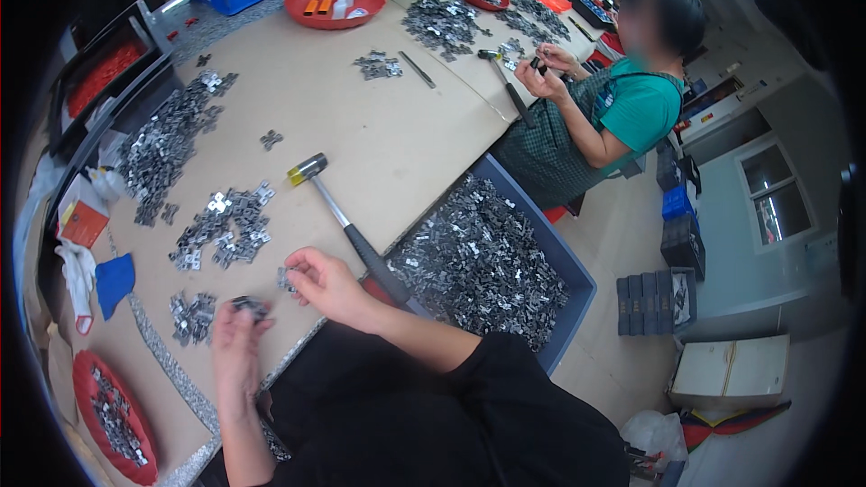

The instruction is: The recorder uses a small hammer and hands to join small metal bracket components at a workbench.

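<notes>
One dark piece (pixel 251 308) is gripped in the fingertips of the left hand (pixel 239 334), and one metal part (pixel 286 280) is pinched between thumb and fingers of the right hand (pixel 320 284). Two hammers (pixel 336 203) are seen: one just beyond and right of the right hand, one farther off near a co-worker (pixel 600 113). Three piles (pixel 225 227) of parts, too many to be counted singly, are spread ahead and left of the hands; one bin (pixel 570 316), heaped with parts, is set right of the right hand. At least three red trays (pixel 311 20) are placed about the beige table (pixel 361 131), one of them left of the left hand. Pale floor (pixel 586 261) is shown far right. The left-hand piece is blurred and partly covered by fingers; the room's edges are cut by the dark rim.
</notes>
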{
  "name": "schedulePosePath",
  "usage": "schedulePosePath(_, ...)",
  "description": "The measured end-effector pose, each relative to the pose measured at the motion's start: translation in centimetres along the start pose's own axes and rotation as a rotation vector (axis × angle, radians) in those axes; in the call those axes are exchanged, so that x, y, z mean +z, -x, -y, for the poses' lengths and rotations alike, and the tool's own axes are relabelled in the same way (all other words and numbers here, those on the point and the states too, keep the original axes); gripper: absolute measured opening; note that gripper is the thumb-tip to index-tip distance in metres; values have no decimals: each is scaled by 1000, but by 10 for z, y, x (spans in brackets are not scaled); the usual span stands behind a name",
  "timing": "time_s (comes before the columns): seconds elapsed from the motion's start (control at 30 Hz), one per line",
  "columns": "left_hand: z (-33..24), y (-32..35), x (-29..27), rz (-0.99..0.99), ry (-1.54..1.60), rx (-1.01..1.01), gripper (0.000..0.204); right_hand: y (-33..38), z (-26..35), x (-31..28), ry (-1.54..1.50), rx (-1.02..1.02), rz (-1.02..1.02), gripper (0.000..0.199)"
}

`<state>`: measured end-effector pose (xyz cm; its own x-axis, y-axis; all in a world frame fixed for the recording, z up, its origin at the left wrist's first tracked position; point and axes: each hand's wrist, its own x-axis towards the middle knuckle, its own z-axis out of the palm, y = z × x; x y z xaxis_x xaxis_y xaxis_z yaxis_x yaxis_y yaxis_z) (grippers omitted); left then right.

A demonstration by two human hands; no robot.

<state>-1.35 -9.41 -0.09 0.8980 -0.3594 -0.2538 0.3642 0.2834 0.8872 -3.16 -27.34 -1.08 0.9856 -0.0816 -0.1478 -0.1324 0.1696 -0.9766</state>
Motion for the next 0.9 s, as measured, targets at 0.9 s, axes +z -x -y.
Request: schedulePosePath(0.9, -4, -13, 21, 51, 104, -73, 24, -3, 0, -4, -87, -49, 67, 22)
